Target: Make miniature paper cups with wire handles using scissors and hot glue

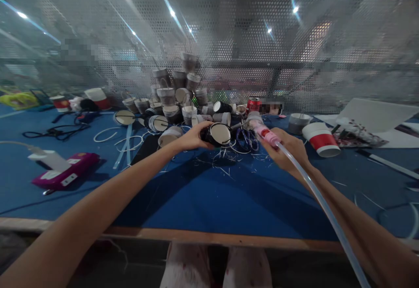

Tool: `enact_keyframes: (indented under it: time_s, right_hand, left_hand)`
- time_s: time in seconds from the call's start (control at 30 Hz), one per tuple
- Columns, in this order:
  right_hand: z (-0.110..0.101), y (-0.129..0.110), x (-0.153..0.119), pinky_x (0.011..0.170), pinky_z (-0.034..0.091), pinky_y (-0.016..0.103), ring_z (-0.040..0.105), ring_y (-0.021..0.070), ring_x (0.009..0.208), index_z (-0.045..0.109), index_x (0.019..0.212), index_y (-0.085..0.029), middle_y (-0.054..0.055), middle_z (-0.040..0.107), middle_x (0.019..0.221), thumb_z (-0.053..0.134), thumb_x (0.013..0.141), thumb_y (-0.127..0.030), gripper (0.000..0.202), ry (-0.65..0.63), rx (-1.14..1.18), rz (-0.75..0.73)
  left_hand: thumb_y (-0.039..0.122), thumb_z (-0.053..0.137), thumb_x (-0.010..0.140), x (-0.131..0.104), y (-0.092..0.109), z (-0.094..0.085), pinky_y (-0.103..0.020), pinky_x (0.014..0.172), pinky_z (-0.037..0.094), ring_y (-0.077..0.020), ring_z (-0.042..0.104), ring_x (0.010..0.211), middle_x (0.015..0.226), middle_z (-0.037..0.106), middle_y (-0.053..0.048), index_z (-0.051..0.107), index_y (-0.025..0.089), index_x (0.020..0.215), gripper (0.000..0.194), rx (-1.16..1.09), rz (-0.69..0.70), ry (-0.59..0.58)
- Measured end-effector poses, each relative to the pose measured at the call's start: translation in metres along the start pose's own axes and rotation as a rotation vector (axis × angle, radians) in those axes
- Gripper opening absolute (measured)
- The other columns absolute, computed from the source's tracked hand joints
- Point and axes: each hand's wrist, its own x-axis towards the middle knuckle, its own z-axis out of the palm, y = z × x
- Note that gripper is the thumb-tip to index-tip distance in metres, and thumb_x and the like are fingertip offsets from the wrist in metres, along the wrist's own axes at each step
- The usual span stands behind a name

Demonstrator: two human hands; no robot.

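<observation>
A small black cup (220,135) lies tilted in my left hand (196,136), its pale round end facing me and a dark strip across it. My fingers wrap round its left side. My right hand (284,148) is closed round a pink glue gun (269,136), whose tip points left toward the cup. A clear glue stick (314,186) runs from the gun's back end down to the lower right. Just past the gap between my hands lie dark blue scissors (247,139). The gun's front end is blurred.
Many small cups (166,96) are stacked behind my left hand. A purple power strip (67,170) with a white plug sits at left. Thin white scraps (222,166) lie mid-table. A red-and-white cup (321,139) is at right, near a red can (253,104).
</observation>
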Motion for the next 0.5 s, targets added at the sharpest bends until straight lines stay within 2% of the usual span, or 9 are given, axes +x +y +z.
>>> enact_keyframes:
  time_s: [0.07,0.13,0.23,0.33,0.5]
  right_hand:
    - [0.002,0.004,0.000,0.053,0.034,0.029,0.054,0.0185,0.062,0.052,0.075,-0.019,0.007,0.059,0.073,0.044,0.083,-0.047,0.030,0.160,0.087,0.060]
    - [0.004,0.006,0.000,0.053,0.037,0.030,0.054,0.0174,0.059,0.053,0.072,-0.019,0.005,0.056,0.065,0.045,0.082,-0.048,0.032,0.243,0.271,0.115]
    - [0.007,0.008,0.001,0.043,0.037,0.027,0.046,0.0122,0.043,0.056,0.069,-0.020,-0.002,0.047,0.048,0.048,0.082,-0.049,0.033,0.235,0.618,0.213]
    - [0.009,0.007,0.004,0.036,0.032,0.025,0.038,0.0091,0.033,0.057,0.065,-0.019,-0.005,0.041,0.039,0.051,0.080,-0.050,0.035,0.229,0.843,0.299]
    - [0.013,0.004,0.006,0.039,0.034,0.024,0.044,0.0100,0.039,0.058,0.061,-0.019,-0.002,0.048,0.045,0.052,0.079,-0.048,0.035,0.268,0.859,0.304]
  left_hand:
    - [0.021,0.073,0.052,0.001,-0.002,0.000,-0.043,0.094,0.041,-0.0286,0.051,0.110,0.115,0.055,-0.012,0.048,0.015,0.118,0.071,-0.004,-0.013,0.044]
    - [0.021,0.075,0.050,0.002,-0.004,0.000,-0.044,0.095,0.040,-0.0290,0.051,0.110,0.115,0.055,-0.014,0.048,0.012,0.118,0.073,0.040,-0.045,0.106]
    - [0.026,0.077,0.051,0.003,-0.007,-0.002,-0.045,0.095,0.040,-0.0292,0.053,0.108,0.118,0.055,-0.015,0.046,0.012,0.120,0.077,0.100,-0.140,0.215]
    - [0.033,0.075,0.056,0.006,-0.007,-0.010,-0.043,0.094,0.043,-0.0275,0.054,0.109,0.120,0.056,-0.013,0.047,0.017,0.120,0.071,0.025,-0.203,0.375]
    - [0.027,0.079,0.050,0.013,-0.010,-0.041,-0.039,0.094,0.043,-0.0252,0.057,0.103,0.107,0.063,-0.011,0.054,0.012,0.105,0.062,-0.020,-0.197,0.708]
